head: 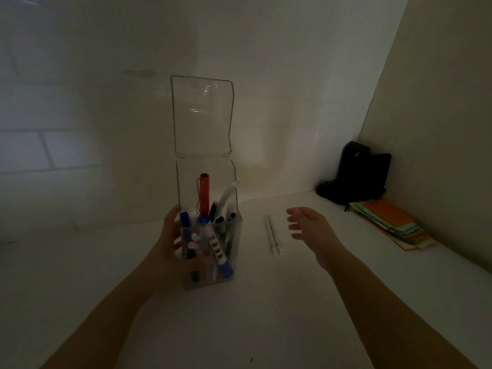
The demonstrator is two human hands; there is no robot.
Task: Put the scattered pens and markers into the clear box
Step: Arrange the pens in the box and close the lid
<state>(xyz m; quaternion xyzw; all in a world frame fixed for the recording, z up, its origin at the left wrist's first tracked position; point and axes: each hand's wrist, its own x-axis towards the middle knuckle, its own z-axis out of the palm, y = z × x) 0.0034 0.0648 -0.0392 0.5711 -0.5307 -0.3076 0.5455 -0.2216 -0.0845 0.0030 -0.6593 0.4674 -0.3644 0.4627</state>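
Note:
A tall clear box (234, 251) stands upright on the white table, its hinged lid (202, 115) swung up and open behind it. Inside stand several pens and markers, among them a red marker (204, 193), a white and blue marker (217, 249) and a white pen (226, 194). My left hand (170, 243) grips the box's left side. Two thin white pens (273, 234) lie side by side on the table just right of the box. My right hand (308, 225) hovers to the right of those pens, fingers spread, holding nothing.
A stack of orange and green paper notes (391, 225) lies at the right by the side wall. A black object (356, 174) sits in the back right corner. A tiled wall rises close behind the box. The scene is dim.

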